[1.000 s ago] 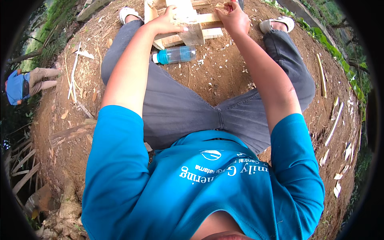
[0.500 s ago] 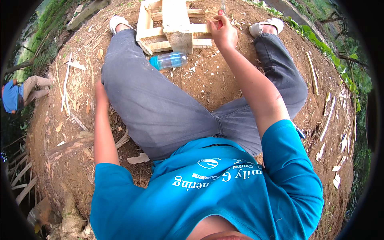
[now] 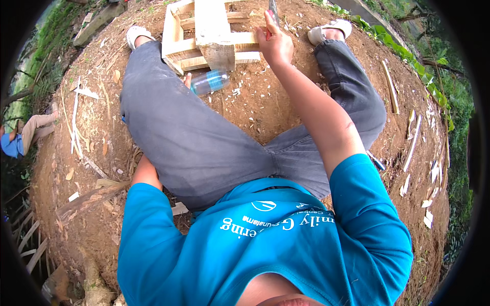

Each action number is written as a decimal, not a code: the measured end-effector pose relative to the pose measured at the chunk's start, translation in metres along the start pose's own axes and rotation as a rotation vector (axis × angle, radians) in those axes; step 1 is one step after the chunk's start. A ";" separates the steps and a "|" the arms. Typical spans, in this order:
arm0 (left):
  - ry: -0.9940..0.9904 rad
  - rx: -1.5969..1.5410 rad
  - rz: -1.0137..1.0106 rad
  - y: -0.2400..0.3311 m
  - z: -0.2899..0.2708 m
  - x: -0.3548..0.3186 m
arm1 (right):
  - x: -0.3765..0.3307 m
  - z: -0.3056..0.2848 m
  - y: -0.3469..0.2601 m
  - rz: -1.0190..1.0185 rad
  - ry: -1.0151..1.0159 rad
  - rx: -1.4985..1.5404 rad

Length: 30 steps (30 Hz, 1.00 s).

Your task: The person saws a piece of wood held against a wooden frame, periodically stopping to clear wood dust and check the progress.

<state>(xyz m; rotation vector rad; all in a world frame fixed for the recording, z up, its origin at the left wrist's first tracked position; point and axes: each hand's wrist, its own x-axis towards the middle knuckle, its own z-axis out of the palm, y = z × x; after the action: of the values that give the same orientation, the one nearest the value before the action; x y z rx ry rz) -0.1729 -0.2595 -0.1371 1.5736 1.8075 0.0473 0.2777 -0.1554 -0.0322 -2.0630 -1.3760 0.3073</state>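
So this is all happening outdoors on bare brown dirt ground [image 3: 252, 109], littered with pale wood shavings and dry leaves. Some long, thin pale wood strips [image 3: 391, 86] lie off to the right, a rough brown log [image 3: 89, 200] is over on the left, and green leafy plants [image 3: 380, 36] run along the upper right edge. The person sits with legs spread in dark grey trousers [image 3: 199, 130].

The pale wooden frame [image 3: 215, 33], built from boards and slats, sits on the dirt between their feet, but its far end is cut off by the top of the view. The right hand [image 3: 277, 48] is right by its right side, closed around a red-handled metal blade [image 3: 274, 13] that points away from the body and also runs up to the top edge.

Left hand [image 3: 188, 80] is the tricky one: the forearm goes under the left thigh, and only a bit of finger pokes out at the left end of a clear plastic bottle with blue parts [image 3: 210, 82]. Can't tell if it's actually gripping. The bottle lies on its side just below the frame, that left end hidden; can't make out what's inside.
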 end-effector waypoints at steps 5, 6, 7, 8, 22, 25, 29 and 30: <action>0.006 -0.002 0.026 0.004 0.010 -0.015 | 0.002 0.007 -0.008 -0.016 -0.068 -0.034; 0.002 -0.001 0.058 0.011 0.011 -0.014 | 0.005 0.006 -0.004 -0.014 -0.081 -0.042; 0.008 -0.001 0.074 0.013 0.011 -0.022 | 0.005 0.012 0.002 -0.072 -0.022 0.013; 0.024 0.002 0.071 0.010 0.013 -0.041 | 0.003 0.015 -0.004 -0.046 -0.040 -0.040; 0.390 0.504 -0.304 -0.036 -0.131 -0.203 | 0.009 0.003 -0.001 -0.031 -0.148 -0.046; 0.437 0.512 -0.541 -0.073 -0.140 -0.204 | 0.013 0.001 0.000 -0.009 -0.161 -0.092; 0.332 0.498 -0.729 -0.093 -0.134 -0.193 | 0.014 -0.001 -0.001 -0.012 -0.164 -0.109; 0.302 0.517 -0.753 -0.097 -0.132 -0.190 | 0.014 0.000 0.000 -0.036 -0.151 -0.091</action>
<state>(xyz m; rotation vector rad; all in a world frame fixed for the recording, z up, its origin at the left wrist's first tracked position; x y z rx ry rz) -0.3283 -0.3945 0.0072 1.1268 2.7046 -0.6043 0.2836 -0.1426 -0.0299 -2.1227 -1.5418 0.3989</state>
